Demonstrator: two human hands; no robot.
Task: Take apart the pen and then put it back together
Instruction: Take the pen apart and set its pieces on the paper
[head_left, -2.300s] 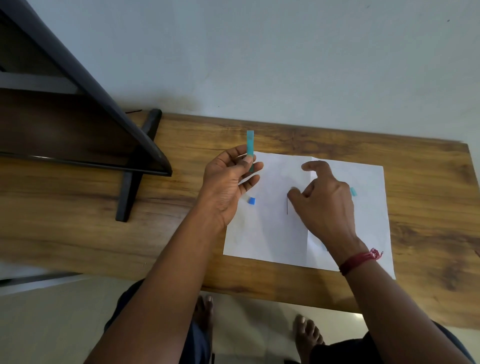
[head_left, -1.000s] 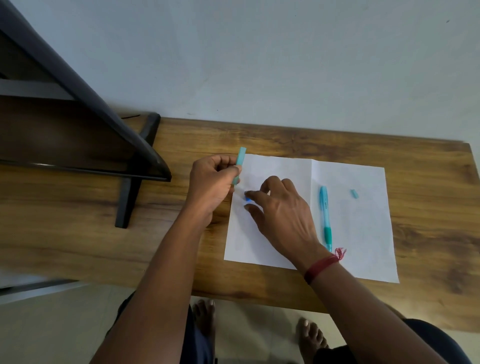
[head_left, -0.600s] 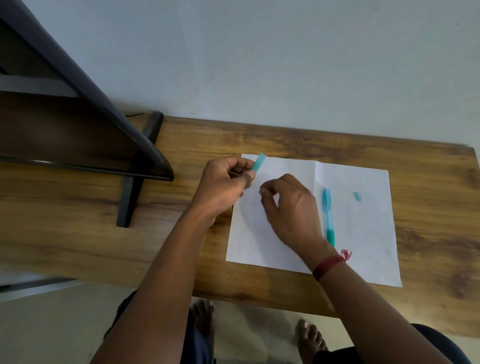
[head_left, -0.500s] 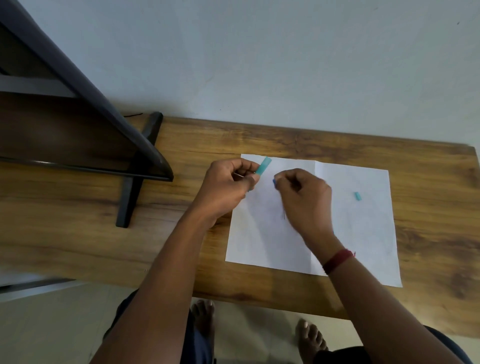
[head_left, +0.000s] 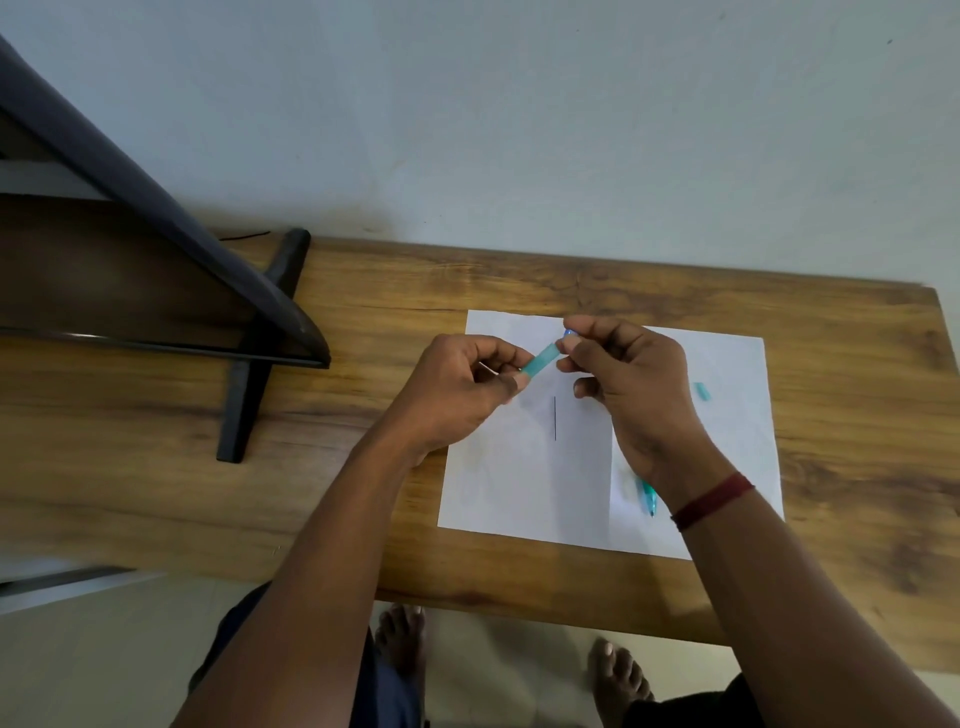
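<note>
- presently the left hand (head_left: 457, 389) pinches the teal pen tube (head_left: 540, 359) at its lower end, fingers clamped.
- right hand (head_left: 631, 384) fingertips are closed on a small blue cap (head_left: 569, 332) at the tube's upper end, toward 1 o'clock.
- pen front half (head_left: 648, 498) lies on the paper (head_left: 524, 483) at 5 o'clock, a small teal piece (head_left: 701, 391) at 3 o'clock.
- risk: a skewed push could drop the cap or jam it.
</note>
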